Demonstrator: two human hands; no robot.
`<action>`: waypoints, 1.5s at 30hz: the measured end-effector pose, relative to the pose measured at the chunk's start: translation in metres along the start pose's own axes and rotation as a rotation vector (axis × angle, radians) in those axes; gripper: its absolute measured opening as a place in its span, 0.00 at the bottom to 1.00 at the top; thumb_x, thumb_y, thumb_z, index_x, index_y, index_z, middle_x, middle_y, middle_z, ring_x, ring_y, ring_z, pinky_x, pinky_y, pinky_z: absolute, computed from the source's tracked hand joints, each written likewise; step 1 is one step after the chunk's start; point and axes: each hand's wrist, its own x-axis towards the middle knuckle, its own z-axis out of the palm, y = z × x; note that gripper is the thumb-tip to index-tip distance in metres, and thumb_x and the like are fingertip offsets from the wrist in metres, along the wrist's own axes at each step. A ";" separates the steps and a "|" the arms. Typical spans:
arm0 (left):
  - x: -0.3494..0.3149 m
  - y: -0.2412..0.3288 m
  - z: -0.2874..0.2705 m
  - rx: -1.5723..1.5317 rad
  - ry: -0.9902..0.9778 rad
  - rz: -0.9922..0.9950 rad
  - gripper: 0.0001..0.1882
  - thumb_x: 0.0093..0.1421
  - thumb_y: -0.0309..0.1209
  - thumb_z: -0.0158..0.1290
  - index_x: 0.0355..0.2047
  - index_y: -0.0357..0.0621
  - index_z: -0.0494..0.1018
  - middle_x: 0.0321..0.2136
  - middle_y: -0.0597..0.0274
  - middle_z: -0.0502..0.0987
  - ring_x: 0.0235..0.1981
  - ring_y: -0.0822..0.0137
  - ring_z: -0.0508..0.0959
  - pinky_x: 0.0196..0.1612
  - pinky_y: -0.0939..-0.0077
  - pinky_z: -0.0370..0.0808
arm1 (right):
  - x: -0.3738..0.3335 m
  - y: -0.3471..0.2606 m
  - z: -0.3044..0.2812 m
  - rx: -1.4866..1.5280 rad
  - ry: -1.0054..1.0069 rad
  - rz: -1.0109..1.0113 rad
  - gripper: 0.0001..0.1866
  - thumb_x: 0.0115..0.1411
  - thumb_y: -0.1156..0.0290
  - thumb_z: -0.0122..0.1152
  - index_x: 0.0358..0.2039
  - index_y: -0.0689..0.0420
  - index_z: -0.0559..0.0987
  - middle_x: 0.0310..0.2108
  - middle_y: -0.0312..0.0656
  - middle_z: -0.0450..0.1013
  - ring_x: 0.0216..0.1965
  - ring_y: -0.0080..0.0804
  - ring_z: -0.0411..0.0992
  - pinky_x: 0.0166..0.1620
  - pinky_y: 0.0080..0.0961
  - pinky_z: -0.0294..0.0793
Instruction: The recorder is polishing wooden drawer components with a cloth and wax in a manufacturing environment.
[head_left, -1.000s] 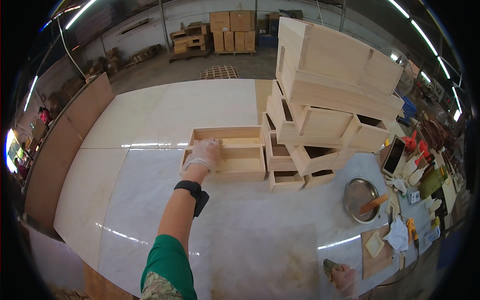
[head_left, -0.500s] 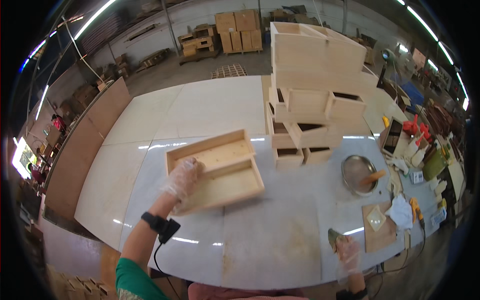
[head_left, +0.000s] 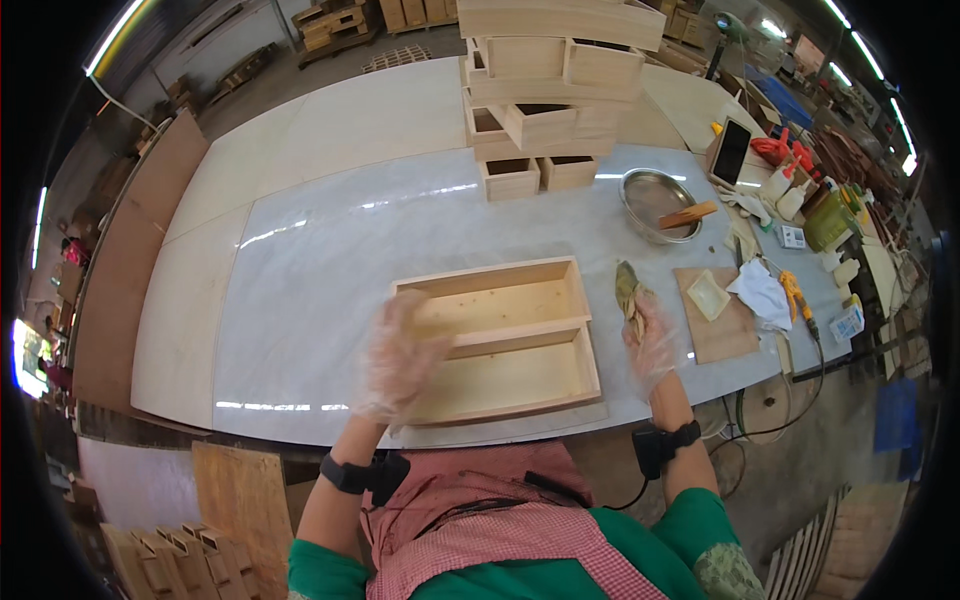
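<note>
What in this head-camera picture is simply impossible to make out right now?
All in the head view:
Left hand: blurred, so its exact finger contact is unclear.
Two open wooden boxes: the left hand covers part of their left ends.
Green wad: the right hand hides its gripped end.
Box stack: top cut off by the upper edge.

both forearms reach forward, the left hand spread and blurred, the right hand curled closed.

We see two pale-yellow rectangular wooden boxes; right of them, a crumpled olive-green cloth; on their near side, our red-and-white checked fabric apron.
</note>
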 end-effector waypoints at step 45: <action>-0.038 -0.028 0.002 0.198 -0.243 -0.114 0.13 0.54 0.28 0.56 0.39 0.40 0.69 0.34 0.48 0.73 0.34 0.43 0.75 0.33 0.52 0.71 | 0.108 -0.155 0.015 -1.918 0.106 -0.590 0.13 0.59 0.66 0.49 0.34 0.60 0.80 0.37 0.56 0.76 0.43 0.53 0.75 0.45 0.42 0.75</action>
